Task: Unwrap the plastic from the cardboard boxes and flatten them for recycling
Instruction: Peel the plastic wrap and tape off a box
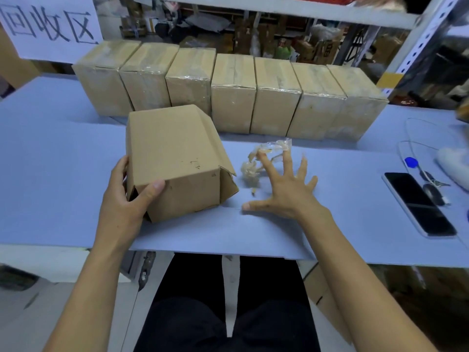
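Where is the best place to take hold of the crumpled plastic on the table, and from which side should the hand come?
Probably pinch the crumpled plastic at its thick wad, the end nearest the person, coming from above and the right, where the right hand hovers open. The wad is the densest part; the thin strands beyond it would likely slip or stretch. The box, held by the left hand, blocks the left side.
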